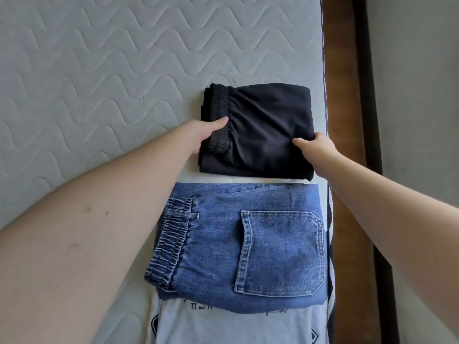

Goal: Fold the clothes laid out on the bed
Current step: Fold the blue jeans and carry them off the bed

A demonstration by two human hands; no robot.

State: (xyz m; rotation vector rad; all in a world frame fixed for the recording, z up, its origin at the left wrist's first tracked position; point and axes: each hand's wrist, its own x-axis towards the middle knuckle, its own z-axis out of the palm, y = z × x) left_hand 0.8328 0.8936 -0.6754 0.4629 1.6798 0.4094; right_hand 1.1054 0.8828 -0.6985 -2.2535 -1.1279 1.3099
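Folded black trousers (pixel 263 120) with an elastic waistband lie on the mattress (pixel 99 70) near its right edge. My left hand (pixel 203 135) grips their left side, thumb on top by the waistband, fingers hidden under the cloth. At the right edge of the bundle my right hand (pixel 315 150) holds it the same way, thumb on top. Just below, folded blue jeans (pixel 238 247) rest on a white printed T-shirt (pixel 223 326).
The quilted mattress stretches bare to the left and the far side. A brown wooden bed frame (pixel 347 120) runs along the right, with grey floor (pixel 417 95) beyond it.
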